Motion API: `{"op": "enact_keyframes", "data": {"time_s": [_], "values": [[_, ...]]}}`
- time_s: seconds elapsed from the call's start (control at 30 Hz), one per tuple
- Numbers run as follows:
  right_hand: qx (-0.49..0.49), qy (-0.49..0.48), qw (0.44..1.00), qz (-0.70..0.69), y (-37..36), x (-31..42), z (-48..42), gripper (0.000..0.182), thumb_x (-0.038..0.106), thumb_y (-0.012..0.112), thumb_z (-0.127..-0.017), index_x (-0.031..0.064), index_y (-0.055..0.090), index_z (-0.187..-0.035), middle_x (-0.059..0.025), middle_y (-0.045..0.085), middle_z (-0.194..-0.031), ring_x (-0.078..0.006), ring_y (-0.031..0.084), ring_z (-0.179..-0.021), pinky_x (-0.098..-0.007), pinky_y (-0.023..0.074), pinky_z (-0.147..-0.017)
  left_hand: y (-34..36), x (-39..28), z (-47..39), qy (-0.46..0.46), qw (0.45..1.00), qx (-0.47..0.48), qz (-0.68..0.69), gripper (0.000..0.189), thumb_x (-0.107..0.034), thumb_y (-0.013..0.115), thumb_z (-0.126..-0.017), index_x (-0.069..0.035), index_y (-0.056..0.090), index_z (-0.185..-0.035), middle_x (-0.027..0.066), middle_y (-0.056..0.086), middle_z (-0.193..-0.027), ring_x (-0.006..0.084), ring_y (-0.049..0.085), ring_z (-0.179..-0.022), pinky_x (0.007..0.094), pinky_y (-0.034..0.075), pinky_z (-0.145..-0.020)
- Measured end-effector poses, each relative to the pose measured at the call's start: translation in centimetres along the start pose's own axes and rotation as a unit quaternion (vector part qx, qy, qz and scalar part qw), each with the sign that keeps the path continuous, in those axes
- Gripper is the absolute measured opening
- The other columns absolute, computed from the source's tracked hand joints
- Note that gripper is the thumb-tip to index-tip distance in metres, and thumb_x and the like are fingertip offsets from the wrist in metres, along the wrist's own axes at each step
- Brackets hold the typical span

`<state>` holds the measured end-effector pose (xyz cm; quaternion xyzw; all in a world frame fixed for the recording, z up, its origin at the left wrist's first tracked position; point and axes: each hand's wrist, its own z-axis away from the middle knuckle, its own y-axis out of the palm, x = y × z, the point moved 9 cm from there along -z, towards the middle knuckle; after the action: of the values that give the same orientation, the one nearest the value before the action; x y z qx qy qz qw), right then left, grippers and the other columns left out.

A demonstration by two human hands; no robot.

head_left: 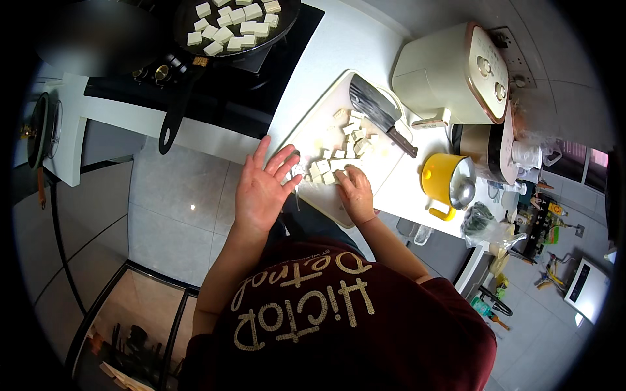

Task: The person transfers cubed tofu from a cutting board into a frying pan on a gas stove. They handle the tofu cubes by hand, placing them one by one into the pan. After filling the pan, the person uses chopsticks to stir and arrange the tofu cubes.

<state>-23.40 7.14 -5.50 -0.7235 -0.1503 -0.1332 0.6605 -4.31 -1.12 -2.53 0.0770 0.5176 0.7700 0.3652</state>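
Note:
My left hand [261,193] is raised beside the cutting board with its palm up, fingers spread and nothing in it. On the pale cutting board [337,210], the fingers of my right hand [357,193] touch white tofu cubes [323,168] near the board's front part. Whether they grip a cube is hidden by the bent fingers. More tofu pieces [359,139] lie loosely farther up the board. A cleaver [379,105] with a dark handle rests across the board's right side. Many tofu cubes [237,17] sit apart or touching in a black frying pan [266,46].
The pan stands on a black gas cooktop [220,107], its handle [171,122] jutting over the counter edge. A cream air fryer [440,73] stands behind the board. To the right are a yellow pot [437,178] with a glass lid and a plastic bag of greens [479,222].

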Motion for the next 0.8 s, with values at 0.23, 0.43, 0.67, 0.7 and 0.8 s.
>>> {"op": "enact_keyframes", "data": {"time_s": [0.23, 0.43, 0.67, 0.7, 0.8], "values": [[0.008, 0.007, 1.0, 0.02, 0.1, -1.0, 0.4, 0.041, 0.002, 0.065, -0.069, 0.008, 0.058, -0.11, -0.011, 0.054, -0.111, -0.0303, 0.053, -0.105, -0.0389, 0.0459, -0.089, 0.0, 0.1, 0.5, 0.003, 1.0, 0.008, 0.006, 0.061, -0.053, 0.034, -0.098, -0.02, 0.026, -0.148, 0.019, 0.031, -0.149, 0.0306, 0.029, -0.136, 0.0469, 0.028, -0.106], [0.061, 0.031, 0.998, 0.01, 0.3, -0.6, 0.4, 0.044, 0.002, 0.065, -0.069, 0.0101, 0.059, -0.112, -0.0102, 0.054, -0.111, -0.0286, 0.054, -0.104, -0.0383, 0.0465, -0.089, -0.3, 0.3, 0.6, -0.003, 1.0, 0.006, 0.017, 0.06, -0.053, 0.034, -0.098, -0.021, 0.027, -0.148, 0.0178, 0.033, -0.148, 0.0296, 0.033, -0.133, 0.0466, 0.029, -0.106], [0.031, 0.109, 0.986, -0.122, 0.5, -3.0, 0.4, 0.043, 0.001, 0.066, -0.073, 0.0083, 0.059, -0.115, -0.0098, 0.058, -0.104, -0.0261, 0.057, -0.097, -0.0338, 0.0492, -0.082, -0.9, 2.3, -0.2, -0.035, 0.999, -0.014, -0.008, 0.057, -0.05, 0.035, -0.098, -0.02, 0.03, -0.146, 0.0163, 0.039, -0.143, 0.0281, 0.037, -0.131, 0.0462, 0.032, -0.104], [0.026, 0.133, 0.977, -0.164, 0.3, -3.5, 0.3, 0.042, 0.001, 0.067, -0.075, 0.0078, 0.059, -0.116, -0.0088, 0.058, -0.102, -0.0235, 0.058, -0.095, -0.032, 0.0496, -0.08, -1.3, 3.0, -0.5, -0.047, 0.999, -0.019, -0.018, 0.057, -0.049, 0.036, -0.098, -0.019, 0.031, -0.146, 0.0158, 0.04, -0.142, 0.0276, 0.037, -0.13, 0.0461, 0.033, -0.104], [0.08, 0.362, 0.835, -0.407, 2.1, -6.2, 1.7, 0.037, 0.007, 0.067, -0.084, 0.0056, 0.057, -0.12, -0.0045, 0.059, -0.097, -0.0116, 0.057, -0.083, -0.0263, 0.0483, -0.073, -2.3, 5.8, -1.9, -0.091, 0.991, -0.038, -0.087, 0.055, -0.047, 0.036, -0.098, -0.018, 0.033, -0.145, 0.0143, 0.043, -0.138, 0.0262, 0.04, -0.127, 0.0457, 0.037, -0.102]]}}
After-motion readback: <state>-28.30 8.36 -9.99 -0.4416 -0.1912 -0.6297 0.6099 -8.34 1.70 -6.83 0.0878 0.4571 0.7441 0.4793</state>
